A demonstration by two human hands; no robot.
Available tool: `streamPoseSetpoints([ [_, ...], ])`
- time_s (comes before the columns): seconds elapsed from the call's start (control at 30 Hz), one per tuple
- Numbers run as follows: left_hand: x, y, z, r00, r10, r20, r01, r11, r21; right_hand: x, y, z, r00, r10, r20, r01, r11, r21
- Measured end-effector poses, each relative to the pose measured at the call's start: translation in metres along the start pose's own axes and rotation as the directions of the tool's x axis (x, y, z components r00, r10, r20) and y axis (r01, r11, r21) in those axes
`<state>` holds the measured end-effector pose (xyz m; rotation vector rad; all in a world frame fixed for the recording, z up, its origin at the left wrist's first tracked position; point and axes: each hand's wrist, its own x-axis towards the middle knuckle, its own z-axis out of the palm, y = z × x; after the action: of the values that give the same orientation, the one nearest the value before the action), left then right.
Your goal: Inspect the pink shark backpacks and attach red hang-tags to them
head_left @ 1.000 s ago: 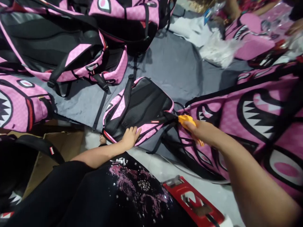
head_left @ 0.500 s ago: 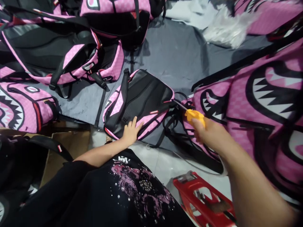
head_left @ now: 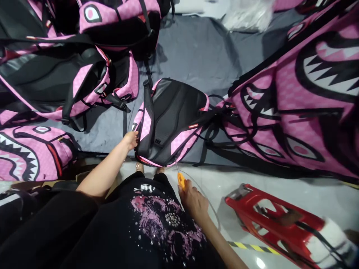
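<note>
A small pink-and-black backpack point(head_left: 179, 112) lies on the grey cloth with its black padded back and straps facing up. My left hand point(head_left: 131, 140) is at its left lower edge, fingers closed on the side. My right hand point(head_left: 195, 200) is wrapped round a yellow-handled tool point(head_left: 181, 181) with a thin metal shaft. The tool's tip points up at the bag's lower edge, beside the pink strap piece; whether it touches cannot be made out. A thin pale cord curves across the floor near my right hand.
More pink shark-face backpacks lie at the left point(head_left: 56, 78) and stand at the right point(head_left: 308, 86). Clear plastic bags point(head_left: 248, 16) lie on the grey cloth point(head_left: 193, 48) at the back. A red plastic stool point(head_left: 277, 220) stands on the floor at the lower right.
My right hand has brought the tool from the bag's right side down to its lower edge. My left hand has moved from lying on the bag to its left edge. The view has shifted.
</note>
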<state>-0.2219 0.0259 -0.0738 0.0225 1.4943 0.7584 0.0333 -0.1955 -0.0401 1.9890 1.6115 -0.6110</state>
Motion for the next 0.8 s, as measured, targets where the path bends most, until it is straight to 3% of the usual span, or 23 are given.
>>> streamPoseSetpoints([
  [0.13, 0.018, 0.000, 0.003, 0.995, -0.093, 0.021, 0.093, 0.995, 0.027, 0.051, -0.024, 0.031, 0.950, 0.053, -0.309, -0.055, 0.998, 0.002],
  [0.23, 0.021, -0.005, 0.010, 0.991, -0.079, 0.104, 0.080, 0.997, -0.009, 0.087, -0.031, 0.042, 0.923, 0.048, -0.382, -0.037, 0.999, 0.034],
  [0.43, 0.024, -0.018, 0.012, 0.941, -0.016, 0.337, 0.059, 0.991, -0.116, 0.104, -0.025, 0.047, 0.903, 0.038, -0.427, -0.016, 0.998, 0.055],
  [0.57, 0.036, -0.021, 0.008, 0.860, 0.009, 0.510, 0.109, 0.973, -0.202, 0.107, -0.020, 0.042, 0.914, 0.064, -0.401, -0.043, 0.997, 0.060],
  [0.73, 0.047, -0.025, 0.006, 0.868, 0.057, 0.494, 0.104, 0.950, -0.293, 0.101, -0.016, 0.028, 0.940, 0.114, -0.322, -0.093, 0.992, 0.080],
  [0.8, 0.047, -0.026, 0.003, 0.830, 0.075, 0.553, 0.123, 0.942, -0.311, 0.094, -0.015, 0.023, 0.948, 0.129, -0.291, -0.107, 0.990, 0.091],
])
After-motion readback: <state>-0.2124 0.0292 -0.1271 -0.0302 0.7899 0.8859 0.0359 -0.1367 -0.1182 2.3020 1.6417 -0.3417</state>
